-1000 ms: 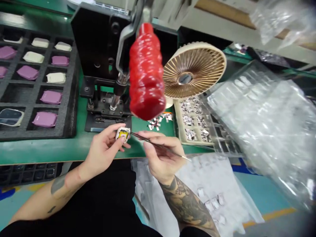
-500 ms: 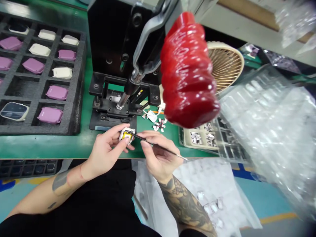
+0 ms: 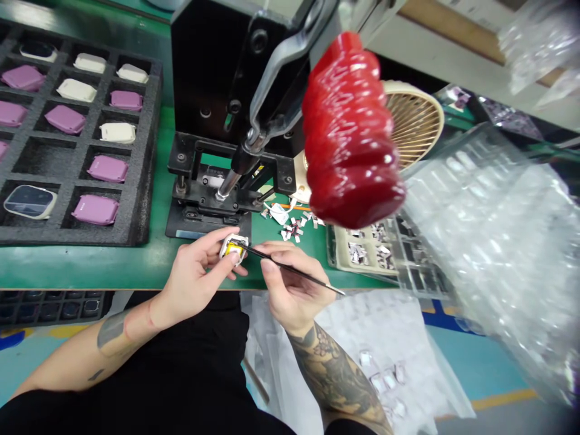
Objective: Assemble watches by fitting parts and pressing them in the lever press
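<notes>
My left hand (image 3: 193,281) pinches a small white watch case (image 3: 234,249) between thumb and fingers, with a yellow part (image 3: 234,249) showing inside it. My right hand (image 3: 294,287) grips slim black tweezers (image 3: 294,272) like a pen. Their tip reaches the case's yellow part, and their tail end sticks out past my hand to the lower right. Both hands are just above the front edge of the green workbench (image 3: 136,269), near the base of a black hand press (image 3: 208,193).
A black foam tray (image 3: 27,232) holds purple and white watch cases at the left. A glossy red press handle (image 3: 353,133) hangs overhead, in front of a round fan (image 3: 414,124). To the right are small metal pieces (image 3: 292,229), a pale tray (image 3: 357,251) and clear plastic trays (image 3: 489,241). A plastic sheet (image 3: 376,338) lies below the bench.
My view has swung so the press and red handle sit further right and closer. The tweezers' tip has shifted from the case's edge onto its yellow part. My left hand still holds the case.
</notes>
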